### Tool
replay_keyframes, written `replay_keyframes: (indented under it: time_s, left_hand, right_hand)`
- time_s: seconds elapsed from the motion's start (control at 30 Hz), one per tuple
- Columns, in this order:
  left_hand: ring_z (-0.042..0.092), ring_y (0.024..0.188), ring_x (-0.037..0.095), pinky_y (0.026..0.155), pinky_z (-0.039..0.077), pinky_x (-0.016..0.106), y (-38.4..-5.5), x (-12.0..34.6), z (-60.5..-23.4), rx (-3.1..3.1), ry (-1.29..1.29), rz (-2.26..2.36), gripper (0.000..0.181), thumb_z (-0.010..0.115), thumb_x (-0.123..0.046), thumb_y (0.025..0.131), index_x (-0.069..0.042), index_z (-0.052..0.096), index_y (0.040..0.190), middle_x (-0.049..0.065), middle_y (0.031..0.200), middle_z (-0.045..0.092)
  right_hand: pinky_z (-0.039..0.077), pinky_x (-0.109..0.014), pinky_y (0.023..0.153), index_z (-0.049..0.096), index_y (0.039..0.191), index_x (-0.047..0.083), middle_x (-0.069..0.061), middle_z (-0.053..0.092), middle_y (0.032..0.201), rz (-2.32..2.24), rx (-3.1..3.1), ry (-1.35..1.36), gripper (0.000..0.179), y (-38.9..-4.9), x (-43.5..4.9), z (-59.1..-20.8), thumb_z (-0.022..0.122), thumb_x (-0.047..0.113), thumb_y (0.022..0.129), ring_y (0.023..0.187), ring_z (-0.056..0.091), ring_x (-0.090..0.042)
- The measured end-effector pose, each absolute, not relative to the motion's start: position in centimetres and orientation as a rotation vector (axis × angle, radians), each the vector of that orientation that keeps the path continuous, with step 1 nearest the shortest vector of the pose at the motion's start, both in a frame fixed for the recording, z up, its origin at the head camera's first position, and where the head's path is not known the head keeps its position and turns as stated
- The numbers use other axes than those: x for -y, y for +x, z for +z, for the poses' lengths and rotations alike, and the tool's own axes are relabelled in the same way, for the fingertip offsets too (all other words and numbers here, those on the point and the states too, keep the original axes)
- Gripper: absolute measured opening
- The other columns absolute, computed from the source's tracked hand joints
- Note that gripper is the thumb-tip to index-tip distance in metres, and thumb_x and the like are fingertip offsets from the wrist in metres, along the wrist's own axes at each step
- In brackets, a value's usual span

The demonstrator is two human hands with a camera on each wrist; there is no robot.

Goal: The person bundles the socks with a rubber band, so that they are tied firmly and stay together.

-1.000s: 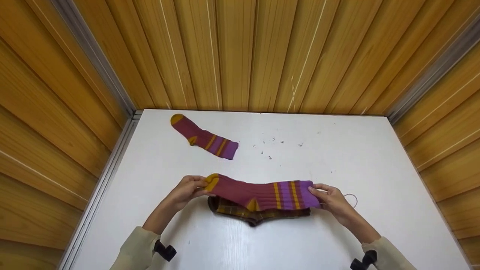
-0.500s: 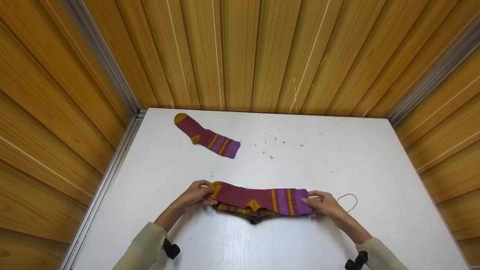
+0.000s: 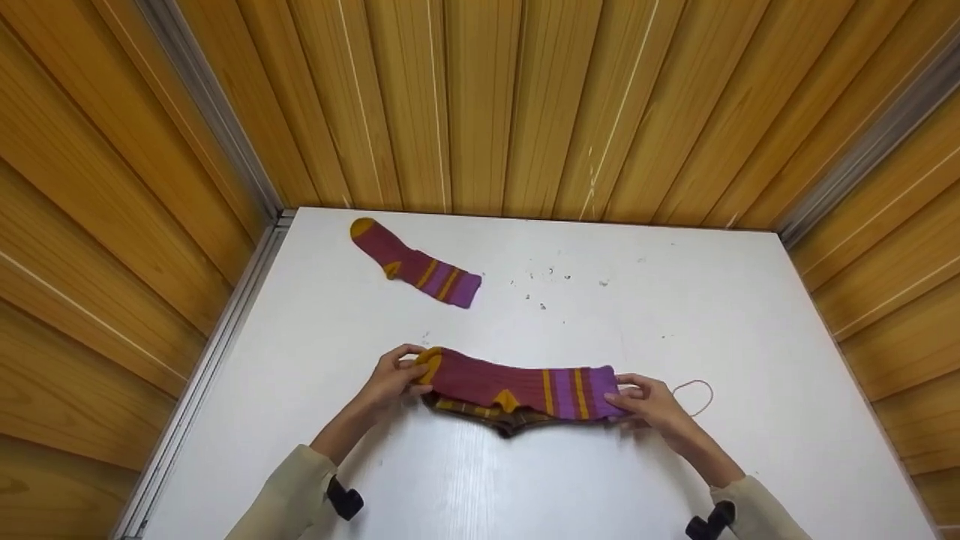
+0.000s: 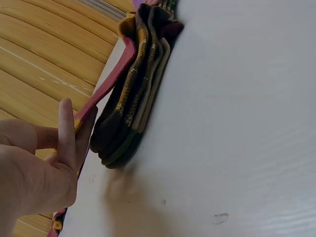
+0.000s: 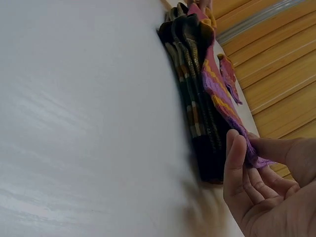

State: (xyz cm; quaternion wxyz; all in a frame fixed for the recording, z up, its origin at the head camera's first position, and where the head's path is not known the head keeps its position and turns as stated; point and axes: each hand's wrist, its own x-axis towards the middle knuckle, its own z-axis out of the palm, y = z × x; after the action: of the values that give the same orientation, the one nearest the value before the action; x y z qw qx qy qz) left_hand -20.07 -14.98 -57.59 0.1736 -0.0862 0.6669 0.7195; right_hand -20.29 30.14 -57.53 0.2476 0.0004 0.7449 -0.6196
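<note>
White tabletop (image 3: 750, 315) | maroon-purple knit sock (image 3: 480, 379), mustard toe (image 3: 432, 363) pinched by left hand (image 3: 390, 381), cuff (image 3: 600, 386) by right hand (image 3: 654, 406) | guessing that's to keep it flat above dark patterned sock pile (image 4: 136, 94)

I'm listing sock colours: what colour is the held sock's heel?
The heel is mustard yellow; it shows best in the head view.
</note>
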Motion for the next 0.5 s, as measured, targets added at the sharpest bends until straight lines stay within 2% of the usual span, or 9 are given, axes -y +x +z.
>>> replay_keyframes:
  time_s: [0.13,0.27,0.43,0.5]
  left_hand:
    - [0.065,0.091,0.018,0.075,0.061,0.022,-20.0,15.6,-56.9,-1.832,-0.223,2.059,0.032,0.059,-0.005,0.101,0.002,0.054,0.132,0.017,0.115,0.062]
    - [0.066,0.085,0.013,0.074,0.059,0.018,-19.9,15.9,-56.4,-1.774,-0.202,2.053,0.036,0.061,-0.008,0.100,0.004,0.054,0.133,0.016,0.113,0.062]
    - [0.070,0.072,0.011,0.069,0.060,0.020,-19.8,16.0,-57.2,-1.758,-0.262,2.008,0.036,0.059,-0.006,0.101,0.006,0.050,0.133,0.016,0.107,0.061]
    - [0.070,0.068,0.012,0.067,0.060,0.022,-19.7,15.9,-57.5,-1.773,-0.290,1.980,0.035,0.059,-0.007,0.101,0.006,0.050,0.132,0.017,0.106,0.061]
  right_hand:
    - [0.061,-0.029,0.072,0.048,0.140,-0.008,0.005,0.076,0.094,-1.738,-1.984,0.001,0.052,-20.3,-31.1,-57.1,0.068,0.015,0.098,0.079,0.075,-0.013]
    - [0.060,-0.027,0.070,0.051,0.139,-0.004,0.005,0.077,0.095,-1.746,-1.972,-0.001,0.048,-20.6,-31.7,-57.0,0.068,0.015,0.098,0.079,0.074,-0.012]
    - [0.060,-0.026,0.066,0.045,0.142,-0.011,0.000,0.077,0.097,-1.652,-2.060,-0.044,0.057,-20.9,-31.5,-57.8,0.068,0.017,0.098,0.076,0.076,-0.014]
    - [0.061,-0.028,0.064,0.048,0.139,-0.012,-0.004,0.076,0.096,-1.591,-2.143,-0.068,0.056,-20.7,-31.3,-58.1,0.070,0.018,0.097,0.074,0.076,-0.015]
